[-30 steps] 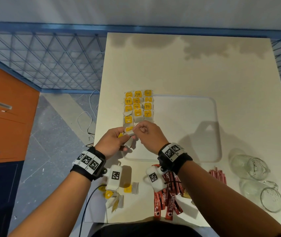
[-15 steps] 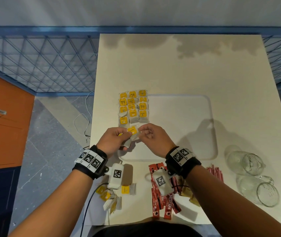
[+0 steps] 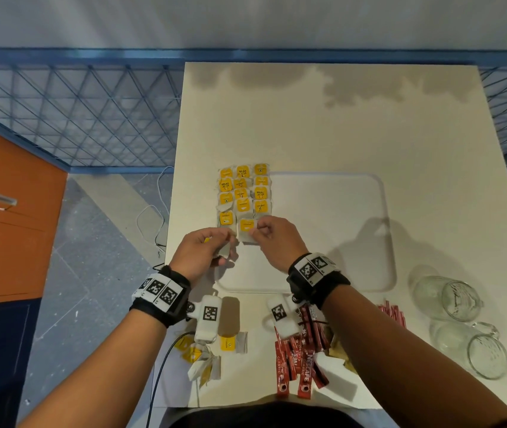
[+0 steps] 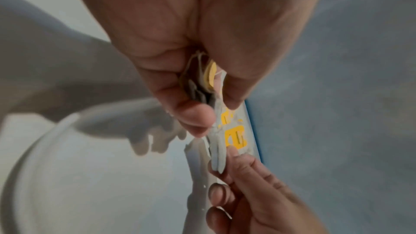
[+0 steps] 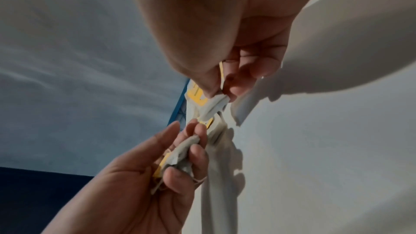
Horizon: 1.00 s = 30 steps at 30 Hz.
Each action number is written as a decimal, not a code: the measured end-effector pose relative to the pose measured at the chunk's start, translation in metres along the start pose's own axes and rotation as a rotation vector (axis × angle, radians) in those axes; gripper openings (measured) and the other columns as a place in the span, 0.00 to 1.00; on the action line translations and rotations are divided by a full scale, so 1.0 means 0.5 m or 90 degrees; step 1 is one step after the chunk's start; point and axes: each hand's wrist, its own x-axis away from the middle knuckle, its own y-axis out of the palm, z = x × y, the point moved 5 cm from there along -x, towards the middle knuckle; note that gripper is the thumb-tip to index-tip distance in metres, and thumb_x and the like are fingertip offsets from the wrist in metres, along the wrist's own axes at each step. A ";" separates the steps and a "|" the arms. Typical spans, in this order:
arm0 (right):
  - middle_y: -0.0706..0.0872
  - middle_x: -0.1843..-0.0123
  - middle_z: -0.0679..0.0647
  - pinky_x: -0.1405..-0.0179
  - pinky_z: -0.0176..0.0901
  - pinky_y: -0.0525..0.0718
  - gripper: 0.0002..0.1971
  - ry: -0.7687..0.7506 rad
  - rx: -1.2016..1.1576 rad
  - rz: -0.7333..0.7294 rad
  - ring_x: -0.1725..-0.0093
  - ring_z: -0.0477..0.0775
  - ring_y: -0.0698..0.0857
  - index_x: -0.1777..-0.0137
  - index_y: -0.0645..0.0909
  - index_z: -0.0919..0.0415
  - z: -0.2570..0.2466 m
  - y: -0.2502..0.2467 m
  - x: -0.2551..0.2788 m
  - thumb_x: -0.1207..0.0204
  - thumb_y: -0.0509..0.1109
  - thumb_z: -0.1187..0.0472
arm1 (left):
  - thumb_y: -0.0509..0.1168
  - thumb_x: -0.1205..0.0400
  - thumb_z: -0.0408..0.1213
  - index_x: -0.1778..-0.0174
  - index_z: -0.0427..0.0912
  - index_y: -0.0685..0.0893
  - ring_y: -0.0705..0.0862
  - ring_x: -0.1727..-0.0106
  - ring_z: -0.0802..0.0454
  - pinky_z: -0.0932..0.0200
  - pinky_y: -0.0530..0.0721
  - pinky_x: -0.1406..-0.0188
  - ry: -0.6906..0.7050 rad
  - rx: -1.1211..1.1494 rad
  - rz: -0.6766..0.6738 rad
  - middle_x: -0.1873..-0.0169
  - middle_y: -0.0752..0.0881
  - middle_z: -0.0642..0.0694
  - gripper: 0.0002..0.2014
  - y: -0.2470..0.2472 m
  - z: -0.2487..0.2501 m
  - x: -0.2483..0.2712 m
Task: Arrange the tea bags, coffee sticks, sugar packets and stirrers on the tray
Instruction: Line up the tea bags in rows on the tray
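Observation:
A white tray (image 3: 332,230) lies on the cream table, with several yellow-tagged tea bags (image 3: 243,193) laid in rows along its left side. My right hand (image 3: 257,231) pinches one tea bag (image 3: 247,230) at the near end of the middle row. The right wrist view shows that bag (image 5: 216,106) between thumb and fingers. My left hand (image 3: 215,247) sits just left of it and grips a small bunch of tea bags (image 4: 202,81), also seen as tea bags (image 5: 180,154) in the right wrist view. Red coffee sticks (image 3: 298,362) lie in a heap near the front edge.
More loose tea bags (image 3: 206,356) lie at the front left of the table under my left wrist. Two glass mugs (image 3: 459,322) lie on their sides at the right. A blue mesh fence and an orange cabinet stand beyond the table's left edge.
My right hand has drawn one tea bag away from the left hand's bunch, up and right toward the rows on the tray. The hands have parted slightly.

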 end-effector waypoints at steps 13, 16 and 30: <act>0.89 0.58 0.50 0.53 0.57 0.89 0.09 0.009 0.093 0.056 0.57 0.61 0.88 0.56 0.76 0.48 -0.014 0.023 -0.047 0.18 0.67 0.45 | 0.55 0.14 0.21 0.35 0.27 0.83 0.91 0.61 0.42 0.60 0.89 0.71 -0.068 0.223 -0.019 0.49 0.90 0.32 0.16 -0.006 -0.009 0.012; 0.88 0.60 0.49 0.54 0.58 0.89 0.13 0.017 0.088 0.062 0.59 0.60 0.87 0.59 0.72 0.48 -0.012 0.021 -0.047 0.18 0.67 0.43 | 0.50 0.19 0.14 0.32 0.28 0.81 0.91 0.51 0.40 0.58 0.91 0.65 -0.072 0.225 -0.041 0.43 0.89 0.33 0.23 -0.005 -0.014 0.006; 0.84 0.47 0.41 0.49 0.44 0.83 0.11 -0.186 0.017 -0.036 0.59 0.33 0.78 0.40 0.85 0.46 -0.035 0.019 0.066 0.19 0.73 0.46 | 0.59 0.16 0.14 0.29 0.32 0.80 0.93 0.56 0.46 0.59 0.91 0.59 -0.036 0.182 -0.105 0.50 0.91 0.33 0.21 0.015 -0.026 -0.011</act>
